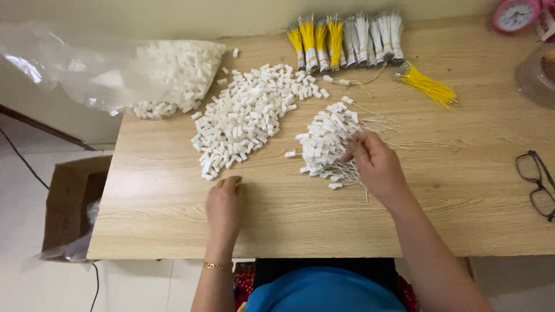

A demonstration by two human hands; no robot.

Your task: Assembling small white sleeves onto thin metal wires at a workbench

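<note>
My left hand (224, 203) rests knuckles-up on the wooden table (462, 173), its fingertips just below the near end of a large heap of small white plastic connectors (248, 112); it holds nothing that I can see. My right hand (374, 164) lies on the right side of a smaller pile of white connectors with thin wires attached (324, 141), fingers curled among the wires. Whether they pinch one piece I cannot tell.
A clear plastic bag of white connectors (167, 75) lies at the table's far left. Bundles of yellow and white wires (347, 40) line the far edge, with a loose yellow bundle (428, 86) beside them. Eyeglasses (537, 185) lie right. A cardboard box (72, 202) stands on the floor.
</note>
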